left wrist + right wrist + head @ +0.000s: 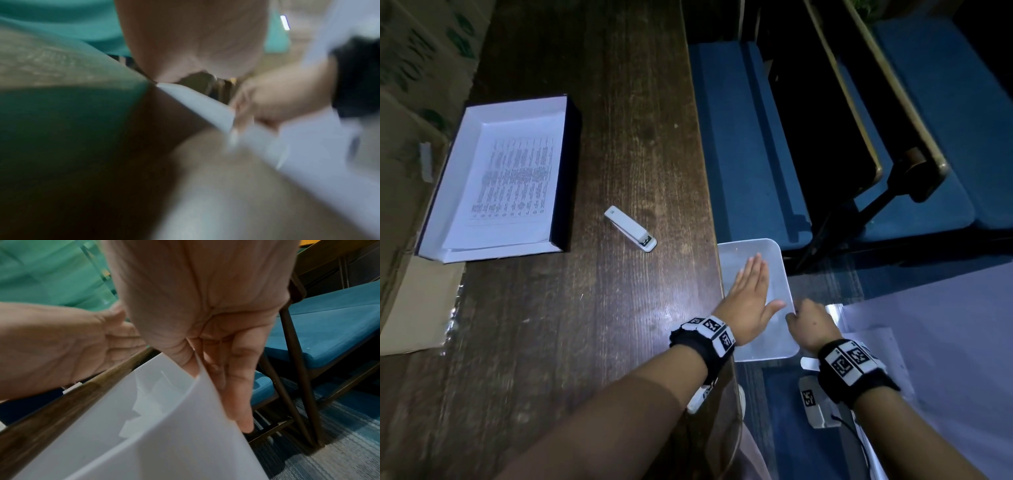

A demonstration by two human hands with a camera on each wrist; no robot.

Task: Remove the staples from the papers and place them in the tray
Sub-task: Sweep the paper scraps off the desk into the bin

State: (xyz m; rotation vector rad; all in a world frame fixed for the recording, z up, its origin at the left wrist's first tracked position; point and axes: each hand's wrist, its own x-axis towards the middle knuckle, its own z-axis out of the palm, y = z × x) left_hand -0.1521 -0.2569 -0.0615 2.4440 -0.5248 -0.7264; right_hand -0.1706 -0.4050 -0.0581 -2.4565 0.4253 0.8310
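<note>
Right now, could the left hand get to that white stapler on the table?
Probably yes. The left hand lies flat over the clear tray at the table edge, holding nothing, and only bare wood shows between it and the stapler.

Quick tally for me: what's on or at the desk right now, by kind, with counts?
Box lid with printed papers: 1
Stapler: 1
Translucent tray, held off the desk edge: 1
Hands: 2, left hand flat over the tray, right hand gripping its edge
Total: 5
</note>
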